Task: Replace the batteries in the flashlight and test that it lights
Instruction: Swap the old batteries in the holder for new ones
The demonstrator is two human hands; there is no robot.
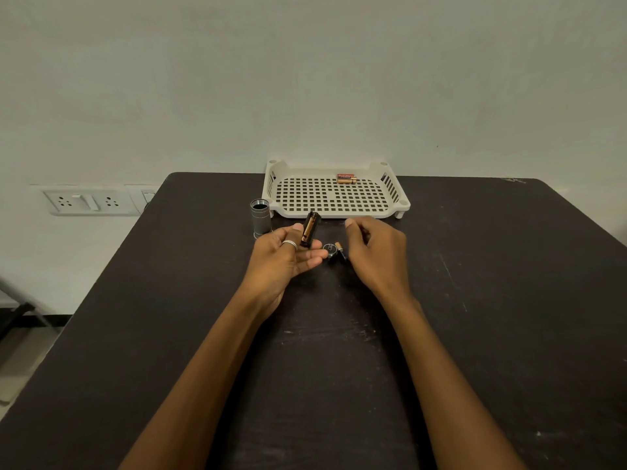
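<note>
Your tray (339, 213) holds batteries (346, 178) at its far edge. In front of the tray, your left hand (285, 259) pinches the battery holder (310, 229) upright, with one cell showing. Your right hand (376, 252) is curled; I cannot tell whether it holds anything. The flashlight (260, 217) stands just left of the tray. A cap (328, 247) and a loose battery (340, 248) lie between your hands.

Silver flashlight body (260, 218) upright, black battery holder (310, 228) tilted, loaded
</note>
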